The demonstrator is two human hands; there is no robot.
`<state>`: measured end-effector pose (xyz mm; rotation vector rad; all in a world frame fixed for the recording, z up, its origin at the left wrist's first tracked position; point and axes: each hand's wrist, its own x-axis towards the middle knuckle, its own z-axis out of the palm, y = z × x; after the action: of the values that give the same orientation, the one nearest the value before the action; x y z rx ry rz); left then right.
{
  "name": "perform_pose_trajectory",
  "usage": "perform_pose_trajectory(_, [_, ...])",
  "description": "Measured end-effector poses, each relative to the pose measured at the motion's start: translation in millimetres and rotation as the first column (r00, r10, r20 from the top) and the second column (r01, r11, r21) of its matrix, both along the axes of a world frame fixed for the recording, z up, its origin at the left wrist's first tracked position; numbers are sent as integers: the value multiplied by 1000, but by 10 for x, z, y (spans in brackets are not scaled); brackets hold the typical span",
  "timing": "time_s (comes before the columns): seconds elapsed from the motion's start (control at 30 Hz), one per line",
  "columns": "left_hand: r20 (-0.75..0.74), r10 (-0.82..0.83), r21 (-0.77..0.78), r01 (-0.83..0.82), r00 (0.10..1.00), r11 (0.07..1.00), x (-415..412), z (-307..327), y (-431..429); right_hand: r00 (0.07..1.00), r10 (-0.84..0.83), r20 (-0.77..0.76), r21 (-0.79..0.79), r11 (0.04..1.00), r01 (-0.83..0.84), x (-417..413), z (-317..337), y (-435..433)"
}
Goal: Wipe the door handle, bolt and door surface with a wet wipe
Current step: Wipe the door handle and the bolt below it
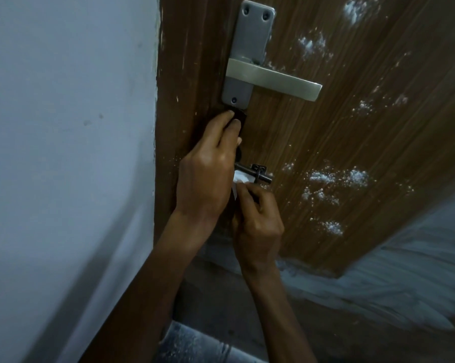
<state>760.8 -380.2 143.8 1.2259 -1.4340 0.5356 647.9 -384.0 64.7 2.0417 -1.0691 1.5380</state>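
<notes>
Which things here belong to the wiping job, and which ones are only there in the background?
For the job: wet wipe, pinched by the right hand; bolt; door handle; door, with white specks.

Just there: wall; floor; dark object that the left hand holds.
</notes>
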Motion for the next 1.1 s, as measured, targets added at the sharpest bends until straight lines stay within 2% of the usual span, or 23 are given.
perform_pose_trajectory(0.2, [28,-58,34,57,998,998,34,-158,-24,997,-47,-63,-12,999,47,-18,-55,-148])
perform_pose_trajectory(0.43, [27,-43,71,41,999,997,39,-486,44,994,-77,-76,29,996,79,129,-28,-128])
perform_pose_trajectory(0.53, [34,-48,58,46,998,997,53,-538,26,996,-57,-74,86,994,64,199,-19,-115])
perform_pose_trajectory(0.63, [28,-42,60,41,999,997,87,-645,84,988,-27,-150,191,980,56,232,-143,-52])
perform_pose_trajectory(0.7, [2,-30,63,30,1000,998,93,-764,195,990,9,-139,259,966,27,191,-165,9])
perform_pose_trajectory(0.87, [-165,6,139,18,986,990,42,-1075,415,998,-21,-52,166,986,29,246,56,-2])
perform_pose_trajectory(0.97, [-243,32,188,15,970,982,41,-1143,417,994,-13,-109,210,977,36,373,-56,-46])
perform_pose_trajectory(1.1, [-268,36,229,27,963,973,54,-1208,443,1000,2,6,300,954,-4,272,-107,17])
